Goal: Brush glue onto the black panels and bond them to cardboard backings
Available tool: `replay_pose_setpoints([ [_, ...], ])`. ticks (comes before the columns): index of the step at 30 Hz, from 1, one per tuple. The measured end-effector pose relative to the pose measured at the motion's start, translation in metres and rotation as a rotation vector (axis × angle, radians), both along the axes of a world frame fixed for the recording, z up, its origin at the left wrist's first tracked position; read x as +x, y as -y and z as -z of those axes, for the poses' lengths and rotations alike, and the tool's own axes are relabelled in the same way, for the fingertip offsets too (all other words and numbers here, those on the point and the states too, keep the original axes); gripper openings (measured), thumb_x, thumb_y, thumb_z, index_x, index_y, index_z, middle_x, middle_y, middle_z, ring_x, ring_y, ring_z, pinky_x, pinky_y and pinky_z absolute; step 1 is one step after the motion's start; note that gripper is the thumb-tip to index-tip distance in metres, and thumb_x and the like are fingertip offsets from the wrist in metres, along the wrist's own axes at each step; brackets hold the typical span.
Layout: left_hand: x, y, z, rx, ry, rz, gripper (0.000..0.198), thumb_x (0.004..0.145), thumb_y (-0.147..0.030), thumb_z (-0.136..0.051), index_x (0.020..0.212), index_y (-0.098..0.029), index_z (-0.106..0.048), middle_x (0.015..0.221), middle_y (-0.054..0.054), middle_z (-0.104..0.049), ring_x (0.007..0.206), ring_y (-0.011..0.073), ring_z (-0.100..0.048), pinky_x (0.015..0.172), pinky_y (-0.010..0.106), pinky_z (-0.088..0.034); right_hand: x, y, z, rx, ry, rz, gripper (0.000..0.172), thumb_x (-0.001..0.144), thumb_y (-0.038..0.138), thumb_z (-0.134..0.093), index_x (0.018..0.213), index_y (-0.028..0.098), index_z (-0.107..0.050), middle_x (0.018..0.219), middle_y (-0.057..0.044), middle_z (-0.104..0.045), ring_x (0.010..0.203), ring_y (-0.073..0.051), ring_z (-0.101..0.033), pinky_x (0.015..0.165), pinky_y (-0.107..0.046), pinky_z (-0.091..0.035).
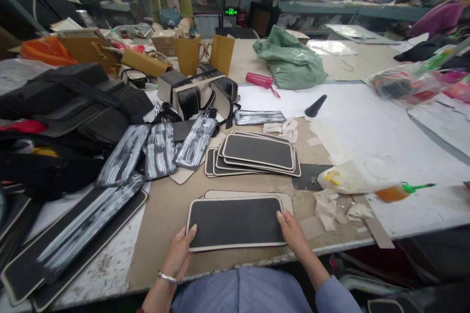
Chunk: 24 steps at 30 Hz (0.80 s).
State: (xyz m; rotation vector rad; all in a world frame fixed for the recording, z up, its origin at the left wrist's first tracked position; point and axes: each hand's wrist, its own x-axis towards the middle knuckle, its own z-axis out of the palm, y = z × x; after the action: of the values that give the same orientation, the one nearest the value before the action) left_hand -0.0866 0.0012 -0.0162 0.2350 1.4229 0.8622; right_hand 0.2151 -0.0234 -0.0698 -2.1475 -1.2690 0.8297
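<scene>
Head view: one panel held by both ends

The left grip (179, 250) pinches the left end of a black panel (237, 222) with pale edging, thumb on top; the right grip (293, 232) has the opposite end. The panel spans the gap between them, over a pale board (287, 201) showing past its far edge; whether the two touch, I cannot tell. Beyond both grips, on the surface (161, 234), sits a pile (259, 150) of similar panels. Beyond and left of the left grip lie white-streaked strips (160, 149); right of the right grip, an orange bottle (392, 192). The step in hand looks like placing or lifting the panel; the next move seems to call for both ends kept level.
</scene>
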Motion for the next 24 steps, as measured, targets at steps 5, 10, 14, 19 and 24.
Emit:
replay_pose_setpoints([
  [5,0.003,0.001,-0.003,-0.001,-0.036,0.011,0.020,0.082,-0.007,-0.051,0.099,-0.008,-0.061,0.079,0.011,-0.071,0.076,0.0194,-0.067,0.067,0.029,-0.056,-0.006,0.001,-0.002,-0.053,0.060,-0.026,0.034,0.083,0.038,-0.030,0.077,0.019,-0.057,0.084,-0.011,-0.065,0.087,-0.021,-0.060,0.078,-0.029,-0.044],
  [10,0.005,0.000,-0.007,-0.025,-0.058,0.007,0.021,0.083,-0.006,-0.049,0.100,-0.008,-0.061,0.078,0.010,-0.071,0.076,0.0193,-0.067,0.068,0.030,-0.056,-0.005,-0.001,-0.010,-0.095,0.133,-0.087,0.030,0.087,0.033,-0.028,0.071,0.020,-0.051,0.075,-0.007,-0.062,0.074,-0.018,-0.059,0.070,-0.026,-0.043],
  [14,0.005,-0.002,-0.008,-0.017,-0.039,0.025,0.020,0.082,-0.005,-0.049,0.098,-0.007,-0.061,0.078,0.010,-0.071,0.079,0.0200,-0.067,0.072,0.032,-0.056,0.001,-0.006,-0.020,-0.143,0.229,-0.142,0.027,0.088,0.034,-0.033,0.072,0.019,-0.048,0.069,-0.004,-0.059,0.068,-0.017,-0.058,0.064,-0.025,-0.042],
  [19,0.005,-0.002,-0.004,0.015,0.002,0.031,0.018,0.079,-0.004,-0.054,0.094,-0.008,-0.062,0.082,0.010,-0.071,0.084,0.0206,-0.066,0.079,0.034,-0.053,-0.008,-0.007,-0.026,-0.259,0.442,-0.123,0.025,0.092,0.030,-0.030,0.088,0.016,-0.050,0.072,-0.008,-0.061,0.068,-0.021,-0.060,0.059,-0.027,-0.037],
  [24,0.002,0.001,0.000,0.021,0.020,0.041,0.015,0.074,-0.007,-0.060,0.088,-0.009,-0.063,0.080,0.010,-0.071,0.087,0.0223,-0.065,0.082,0.036,-0.051,-0.022,-0.008,-0.033,-0.351,0.591,-0.125,0.028,0.094,0.030,-0.027,0.090,0.016,-0.051,0.074,-0.009,-0.063,0.066,-0.020,-0.062,0.055,-0.026,-0.035],
])
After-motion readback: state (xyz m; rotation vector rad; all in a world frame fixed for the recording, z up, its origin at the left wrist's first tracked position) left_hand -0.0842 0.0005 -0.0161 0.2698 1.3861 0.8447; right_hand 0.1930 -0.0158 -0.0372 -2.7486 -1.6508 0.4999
